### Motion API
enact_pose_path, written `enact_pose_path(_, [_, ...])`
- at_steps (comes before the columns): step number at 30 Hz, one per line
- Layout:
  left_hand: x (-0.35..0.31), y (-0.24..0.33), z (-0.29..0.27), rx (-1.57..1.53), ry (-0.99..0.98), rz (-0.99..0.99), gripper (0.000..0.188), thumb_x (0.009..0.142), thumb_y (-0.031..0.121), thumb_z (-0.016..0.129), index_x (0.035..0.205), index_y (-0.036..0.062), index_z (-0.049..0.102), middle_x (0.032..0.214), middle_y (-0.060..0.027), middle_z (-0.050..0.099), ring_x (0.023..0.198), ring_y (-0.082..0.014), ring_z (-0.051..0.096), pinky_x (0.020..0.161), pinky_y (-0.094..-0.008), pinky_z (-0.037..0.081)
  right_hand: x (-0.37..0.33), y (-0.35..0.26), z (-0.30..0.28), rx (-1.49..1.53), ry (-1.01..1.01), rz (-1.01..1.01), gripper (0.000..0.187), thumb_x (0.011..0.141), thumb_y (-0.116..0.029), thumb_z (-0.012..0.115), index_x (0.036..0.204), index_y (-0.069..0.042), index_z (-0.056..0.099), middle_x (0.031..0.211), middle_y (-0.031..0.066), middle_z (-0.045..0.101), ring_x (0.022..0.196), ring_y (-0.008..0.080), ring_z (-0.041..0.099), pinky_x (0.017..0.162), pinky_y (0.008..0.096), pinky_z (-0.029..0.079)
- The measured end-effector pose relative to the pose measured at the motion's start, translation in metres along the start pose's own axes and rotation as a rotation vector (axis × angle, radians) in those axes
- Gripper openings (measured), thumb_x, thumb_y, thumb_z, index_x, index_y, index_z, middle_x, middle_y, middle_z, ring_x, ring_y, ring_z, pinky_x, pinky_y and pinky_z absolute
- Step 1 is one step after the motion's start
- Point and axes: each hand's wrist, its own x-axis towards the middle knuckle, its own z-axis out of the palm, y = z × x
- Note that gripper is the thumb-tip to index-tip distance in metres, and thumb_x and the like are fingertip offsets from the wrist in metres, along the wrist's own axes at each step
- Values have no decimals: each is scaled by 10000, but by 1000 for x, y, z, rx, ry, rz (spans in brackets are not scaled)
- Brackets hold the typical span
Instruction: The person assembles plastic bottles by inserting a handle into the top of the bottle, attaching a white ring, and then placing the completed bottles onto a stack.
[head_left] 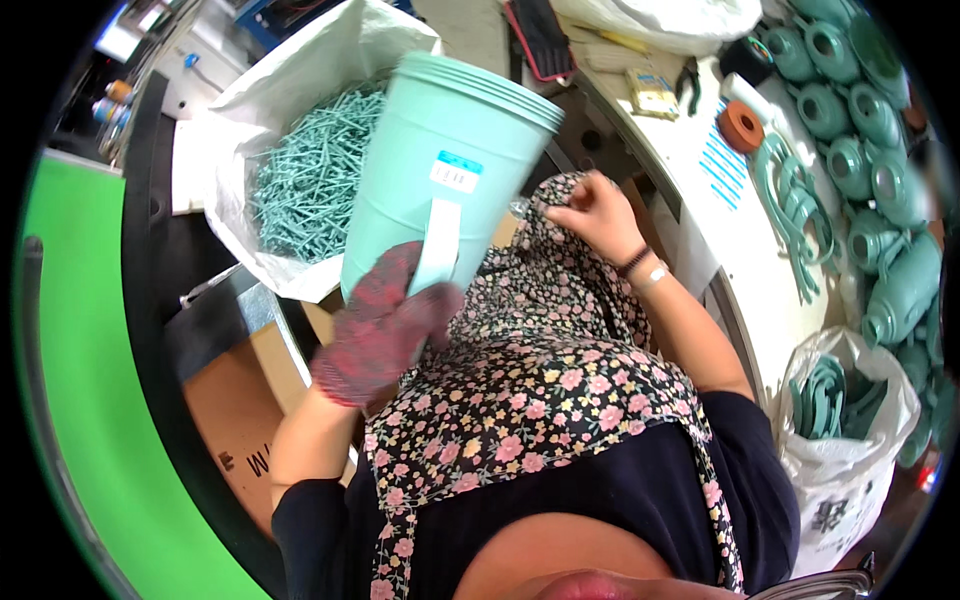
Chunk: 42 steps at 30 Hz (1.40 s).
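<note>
A tilted pale green jug is gripped by its handle in the gloved left hand. Right of the jug, the bare right hand is curled; whether anything is held cannot be told. Left of the jug, green sticks are heaped in a white sack.

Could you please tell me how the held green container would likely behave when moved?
The green container is probably light for its size, as the left hand alone holds it. Its smooth, undented sides suggest it is stiff and perhaps slippery. Laid down, its taper might make it roll until the handle catches.
</note>
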Motion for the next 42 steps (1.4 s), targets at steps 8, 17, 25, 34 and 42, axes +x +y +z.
enact_pose_path(8, [-44, 30, -62, 1232, -94, 936, 434, 724, 415, 757, 965, 76, 633, 851, -63, 629, 626, -255, 608, 557, -365, 476, -13, -8, 4, 1332, -588, 388, 402, 928, -217, 560, 1276, -21, 514, 1207, 112, 612, 1060, 227, 621, 898, 356, 517])
enact_pose_path(17, [-32, -22, -101, -907, 543, 447, 312, 956, 289, 550, 1142, 39, 561, 831, -33, 582, 672, -103, 548, 560, -263, 481, 39, -71, -1, 156, -600, -506, 429, 826, -125, 615, 1240, -32, 548, 1195, 129, 609, 1102, 305, 577, 945, 368, 465])
enact_pose_path(25, [-26, 43, -158, -116, 272, 744, 333, 751, 111, 728, 1042, 31, 586, 952, -44, 597, 673, -128, 566, 552, -241, 464, 44, -119, -53, 373, 5, -721, 583, 720, -262, 793, 1208, -46, 560, 1263, 159, 543, 1163, 303, 526, 976, 365, 430])
enact_pose_path(34, [54, 49, -128, 375, -204, 566, 534, 429, 52, 872, 914, 68, 649, 967, -58, 641, 937, -200, 613, 839, -343, 483, 10, -168, -90, 36, 70, -1155, 412, 761, -473, 731, 946, -109, 673, 983, 40, 621, 909, 260, 544, 853, 414, 414])
enact_pose_path(42, [74, 53, -101, 351, -219, 303, 471, 444, 87, 856, 881, 65, 678, 875, -33, 634, 824, -171, 622, 746, -309, 493, 12, -164, -86, 140, -104, -1255, 261, 772, -335, 729, 755, -111, 596, 693, 7, 470, 650, 209, 532, 746, 393, 456])
